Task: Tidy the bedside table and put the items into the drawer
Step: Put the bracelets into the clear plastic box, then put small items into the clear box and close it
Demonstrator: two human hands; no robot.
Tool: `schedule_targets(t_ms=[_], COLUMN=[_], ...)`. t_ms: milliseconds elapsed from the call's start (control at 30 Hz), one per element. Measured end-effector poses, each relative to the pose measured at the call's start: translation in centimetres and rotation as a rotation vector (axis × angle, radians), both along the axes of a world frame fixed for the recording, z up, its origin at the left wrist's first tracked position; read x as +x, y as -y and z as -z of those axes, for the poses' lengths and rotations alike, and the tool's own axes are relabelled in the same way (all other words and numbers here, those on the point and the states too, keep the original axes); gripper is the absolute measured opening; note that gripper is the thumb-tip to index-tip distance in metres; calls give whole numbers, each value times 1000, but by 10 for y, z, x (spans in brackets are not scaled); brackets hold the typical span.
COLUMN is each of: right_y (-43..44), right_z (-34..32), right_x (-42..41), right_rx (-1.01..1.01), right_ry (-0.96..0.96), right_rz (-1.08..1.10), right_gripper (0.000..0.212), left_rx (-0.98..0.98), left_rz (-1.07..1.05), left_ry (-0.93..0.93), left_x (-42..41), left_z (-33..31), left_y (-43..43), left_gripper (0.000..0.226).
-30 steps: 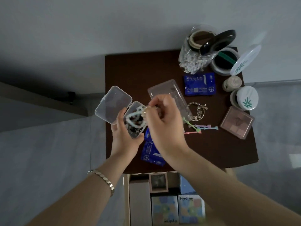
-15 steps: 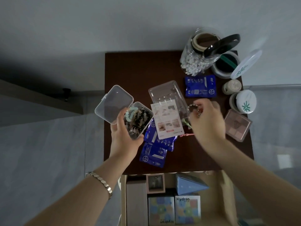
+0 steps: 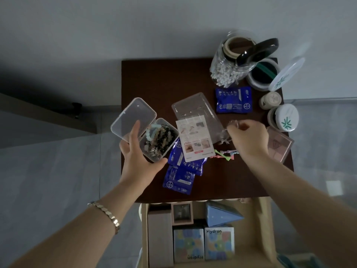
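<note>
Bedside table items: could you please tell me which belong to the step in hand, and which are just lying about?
In hand:
- clear hinged plastic box of bead bracelets, left hand
- silver charm bracelet, right hand

Lying about:
- blue foil sachets
- glass cotton-swab jar
- pink eyeshadow palette

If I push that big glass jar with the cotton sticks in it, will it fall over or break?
The jar looks like clear glass, so it could probably break if it fell off the table. It stands near the back edge and already looks tilted, so a hard push might tip it. Its black lid is flipped open, so the swabs would likely spill.
</note>
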State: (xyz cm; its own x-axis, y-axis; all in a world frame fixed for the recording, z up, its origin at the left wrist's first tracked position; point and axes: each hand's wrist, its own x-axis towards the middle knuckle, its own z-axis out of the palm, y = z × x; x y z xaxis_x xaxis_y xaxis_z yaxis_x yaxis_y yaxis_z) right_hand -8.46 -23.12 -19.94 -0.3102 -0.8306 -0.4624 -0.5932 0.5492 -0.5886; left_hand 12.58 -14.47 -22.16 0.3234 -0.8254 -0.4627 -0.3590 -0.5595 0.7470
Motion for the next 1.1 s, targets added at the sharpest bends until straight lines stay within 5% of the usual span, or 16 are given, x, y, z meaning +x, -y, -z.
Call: schedule_targets(t_ms=[167,300,400,500,633,767,967,1100], right_y=[-14,-21,-27,-35,-37,-39,-52,-59], right_z=[-64,-68,-44,-23,-17,-14,-4,1], right_x=[47,87,106,108,97,85,86,77], right_rx=[-152,1,157,191,84,168,177,195], right_ry=[323,487,412,299,321,342,279,261], right_rz=[-121,-193,-331,-350,-148,-59,-233,-255], right_gripper=[11,20,12,29,29,29,24,24], left_rx=[-159,-258,-363,-416,-379,-364,-361,-331], left_rz=[20,-13,3,84,451,661,788,743], left_ry=[50,65,111,168,328,623,899,823], left_x=[19,32,36,37,30,25,20,18], left_z=[-12,-17,-19,-24,-23,-7,3,4], left_y=[-8,-8,-5,-1,-7,-12,-15,-14], left_gripper=[113,114,109,94,54,36,53,48])
